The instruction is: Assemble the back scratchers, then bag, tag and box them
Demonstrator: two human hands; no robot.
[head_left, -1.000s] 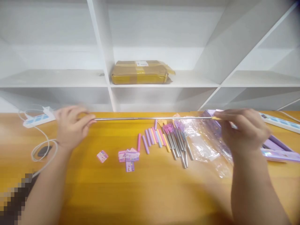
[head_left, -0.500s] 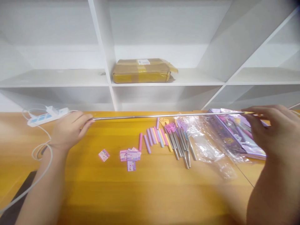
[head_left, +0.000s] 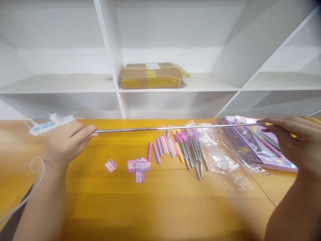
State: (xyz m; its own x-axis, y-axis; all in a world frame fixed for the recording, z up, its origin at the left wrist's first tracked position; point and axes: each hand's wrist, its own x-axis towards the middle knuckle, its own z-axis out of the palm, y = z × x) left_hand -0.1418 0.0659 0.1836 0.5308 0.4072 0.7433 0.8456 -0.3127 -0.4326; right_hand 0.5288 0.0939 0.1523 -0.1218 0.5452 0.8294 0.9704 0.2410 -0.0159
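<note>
One slim silver metal rod [head_left: 160,128] had lengthened, perhaps fully; left hand [head_left: 67,140] gripped its nine-o'clock end, right hand [head_left: 298,140] its three-o'clock.

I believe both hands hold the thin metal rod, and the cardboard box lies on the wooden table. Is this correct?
Not quite: in the head view, the cardboard box lies on the white shelf, not on the wooden table. The left hand and right hand hold the thin metal rod.

taped cardboard box [head_left: 150,78] on white shelf [head_left: 213,82], label [head_left: 153,66] atop — power strip [head_left: 50,126] at left, white cable [head_left: 25,201] nearer
</note>
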